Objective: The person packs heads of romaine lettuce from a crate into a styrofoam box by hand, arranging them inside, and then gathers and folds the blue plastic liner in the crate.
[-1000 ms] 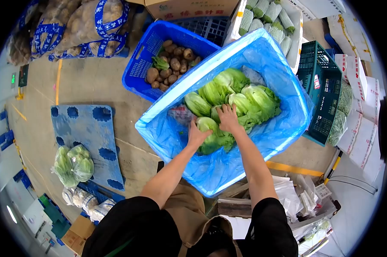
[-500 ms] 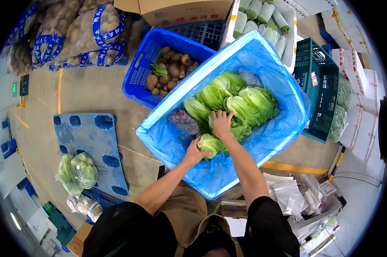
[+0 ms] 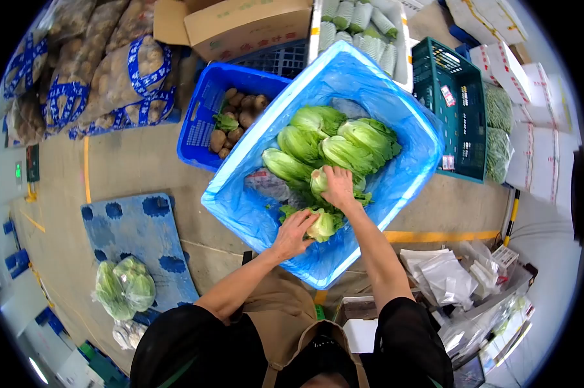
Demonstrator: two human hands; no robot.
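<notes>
Several heads of green lettuce (image 3: pixel 360 147) lie in a large foam box (image 3: pixel 209 199) lined with blue plastic film (image 3: pixel 395 207). Near the box's front side, my left hand (image 3: pixel 294 234) is closed round the side of a small lettuce head (image 3: pixel 325 224), its cut end facing up. Just above it, my right hand (image 3: pixel 338 187) curls its fingers over another lettuce head (image 3: pixel 317 183), whose pale stem end shows beside the fingertips. A clear plastic bag with red print (image 3: pixel 268 183) lies left of the lettuce inside the box.
A blue crate (image 3: pixel 195 132) of potatoes stands behind the box, beside a white foam box (image 3: pixel 405 55) of net-wrapped vegetables. To the right is a dark green crate (image 3: pixel 476 129). At left, bagged greens (image 3: pixel 124 288) sit on a blue pallet (image 3: pixel 137 226). Plastic bags (image 3: pixel 444 278) lie front right.
The view has shifted, so the surroundings sit differently. My right hand has moved down onto a lettuce head whose stem end now shows. My left hand stays at the small head, now tilted cut end up.
</notes>
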